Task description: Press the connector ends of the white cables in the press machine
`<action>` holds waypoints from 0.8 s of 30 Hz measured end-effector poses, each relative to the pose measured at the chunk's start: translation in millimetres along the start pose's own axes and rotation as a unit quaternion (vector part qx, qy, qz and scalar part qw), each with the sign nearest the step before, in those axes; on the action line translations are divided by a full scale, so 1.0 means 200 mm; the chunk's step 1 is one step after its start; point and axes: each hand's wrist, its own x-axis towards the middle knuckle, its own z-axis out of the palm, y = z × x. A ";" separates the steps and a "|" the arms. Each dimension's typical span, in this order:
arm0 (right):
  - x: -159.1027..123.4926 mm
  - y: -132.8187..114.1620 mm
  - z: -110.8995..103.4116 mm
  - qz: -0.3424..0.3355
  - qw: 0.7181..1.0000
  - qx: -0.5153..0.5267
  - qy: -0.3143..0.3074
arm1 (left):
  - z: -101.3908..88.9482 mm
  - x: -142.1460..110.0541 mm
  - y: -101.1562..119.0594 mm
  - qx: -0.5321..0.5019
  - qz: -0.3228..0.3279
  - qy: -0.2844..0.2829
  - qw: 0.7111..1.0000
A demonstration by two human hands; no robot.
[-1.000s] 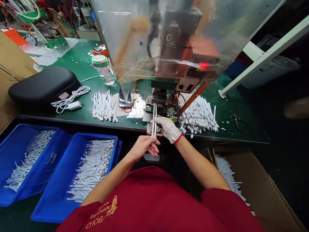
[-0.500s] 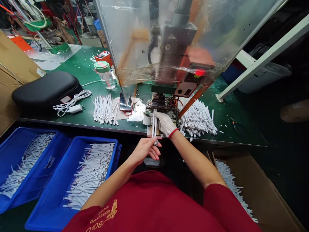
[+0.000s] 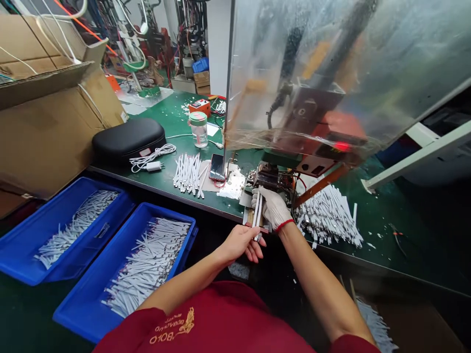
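Two short white cables lie side by side, running from the press machine toward me. At their near ends my bare left hand pinches them between thumb and fingers, with small metal tips just showing. My right hand, in a white knit glove with a red cuff, is closed around their far part just under the machine's jaw. The glove hides part of the cables and the jaw's opening. To the right of the machine lies a large heap of white cables.
A smaller bundle of cables, a phone, a lidded jar and a black padded case stand to the left. Blue bins of cables sit below. A clear plastic shield hangs before the machine. Pliers lie right.
The camera has turned left, so the bench appears shifted to the right and more of the cardboard box shows. Both hands keep the same hold on the cables at the machine.
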 end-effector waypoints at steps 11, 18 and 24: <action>0.02 0.02 0.01 -0.001 1.000 0.003 0.000 | 0.00 0.00 0.00 -0.007 0.010 -0.004 1.000; -0.03 -0.05 0.02 -0.036 0.999 0.016 -0.029 | 0.02 -0.05 -0.01 0.006 0.043 -0.018 0.999; -0.21 -0.04 -0.06 -0.104 0.991 0.074 -0.038 | -0.06 -0.15 -0.15 0.154 0.093 0.012 0.984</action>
